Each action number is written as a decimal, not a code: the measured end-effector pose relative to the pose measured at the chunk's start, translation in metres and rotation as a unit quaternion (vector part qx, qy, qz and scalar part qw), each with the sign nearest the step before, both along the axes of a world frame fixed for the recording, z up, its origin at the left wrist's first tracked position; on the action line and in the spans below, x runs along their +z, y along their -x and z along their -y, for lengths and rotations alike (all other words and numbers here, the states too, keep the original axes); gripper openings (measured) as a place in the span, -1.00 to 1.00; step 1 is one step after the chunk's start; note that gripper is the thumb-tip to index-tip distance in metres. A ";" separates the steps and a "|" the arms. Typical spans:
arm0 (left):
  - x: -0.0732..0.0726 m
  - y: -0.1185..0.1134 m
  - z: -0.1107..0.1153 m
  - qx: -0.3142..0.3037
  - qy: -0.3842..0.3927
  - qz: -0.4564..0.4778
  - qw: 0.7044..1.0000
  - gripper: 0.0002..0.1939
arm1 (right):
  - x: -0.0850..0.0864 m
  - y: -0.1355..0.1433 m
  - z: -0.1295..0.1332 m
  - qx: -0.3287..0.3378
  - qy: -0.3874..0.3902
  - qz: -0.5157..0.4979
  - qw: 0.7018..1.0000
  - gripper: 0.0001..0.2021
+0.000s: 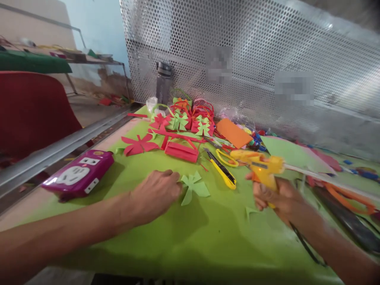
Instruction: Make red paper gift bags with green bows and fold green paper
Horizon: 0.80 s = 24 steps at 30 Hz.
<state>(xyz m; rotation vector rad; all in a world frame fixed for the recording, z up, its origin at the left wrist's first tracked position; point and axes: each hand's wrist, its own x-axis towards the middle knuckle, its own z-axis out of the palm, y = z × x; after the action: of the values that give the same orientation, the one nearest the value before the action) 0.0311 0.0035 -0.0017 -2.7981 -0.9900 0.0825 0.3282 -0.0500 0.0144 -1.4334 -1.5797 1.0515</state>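
My left hand [160, 194] is closed, its fingertips pinching the left edge of a light green paper flower [194, 187] just over the table. In my right hand [279, 198] is a yellow hot glue gun [264, 164], its nozzle pointing left and a glue stick jutting from its back. Between the hands, farther off, lie a yellow and black box cutter [221, 170] and yellow-handled scissors [227, 158]. A small red paper basket [181, 151] and a red paper flower [139, 145] rest beyond my left hand. A green paper scrap [252, 211] lies by my right hand.
A purple power socket block [80, 172] stands at the left. Decorated paper baskets [203, 120] and a water bottle [163, 83] are at the back, before a perforated metal panel [252, 47]. Orange paper [234, 133] and green sheets [297, 152] lie right. A red chair [35, 114] is left.
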 end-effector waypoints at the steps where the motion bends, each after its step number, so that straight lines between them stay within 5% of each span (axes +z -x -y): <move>1: -0.003 0.002 -0.001 -0.005 -0.007 0.011 1.000 -0.81 | -0.001 0.010 0.001 0.033 0.033 -0.014 0.999 -0.60; 11: -0.028 0.008 -0.008 -0.042 -0.029 0.087 0.995 -0.82 | 0.001 0.046 0.013 0.121 0.190 0.088 0.970 -0.46; 24: -0.026 0.006 -0.008 -0.032 0.003 0.112 0.993 -0.72 | 0.005 0.053 0.006 0.160 0.198 0.102 0.962 -0.51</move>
<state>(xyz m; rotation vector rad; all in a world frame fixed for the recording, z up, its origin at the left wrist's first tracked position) 0.0252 0.0110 -0.0275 -2.8900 -0.9436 -0.2429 0.2754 -0.0559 0.0190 -1.6221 -1.8678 1.5171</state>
